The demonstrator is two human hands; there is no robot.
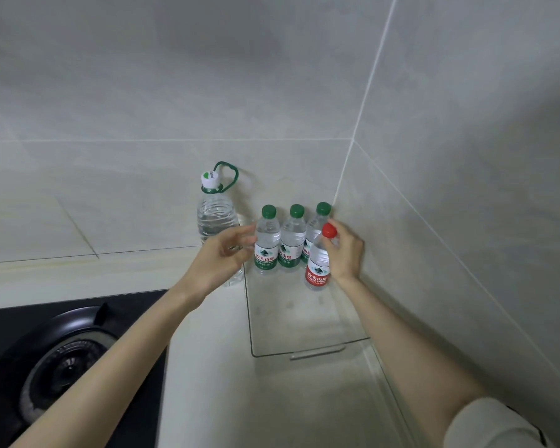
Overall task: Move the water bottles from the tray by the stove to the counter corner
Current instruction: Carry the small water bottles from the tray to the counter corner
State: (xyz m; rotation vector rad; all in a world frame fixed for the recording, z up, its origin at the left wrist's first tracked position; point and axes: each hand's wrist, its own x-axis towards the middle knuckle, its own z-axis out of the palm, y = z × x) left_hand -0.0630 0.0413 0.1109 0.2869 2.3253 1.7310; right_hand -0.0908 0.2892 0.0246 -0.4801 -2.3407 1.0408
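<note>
A clear plastic tray (307, 337) lies on the counter against the right wall, to the right of the stove. Three small green-capped water bottles (267, 244) stand in a row at its far end, in the wall corner. In front of them stands a red-capped bottle (318, 263); my right hand (345, 253) grips it around the neck and shoulder. My left hand (223, 253) hovers with relaxed fingers just left of the leftmost green-capped bottle, holding nothing. A large bottle (214, 215) with a white cap and green carry loop stands on the counter left of the tray, partly hidden by my left hand.
A black gas stove (62, 357) with a round burner fills the lower left. Pale counter (207, 383) runs between the stove and the tray. Grey tiled walls meet in a corner right behind the bottles.
</note>
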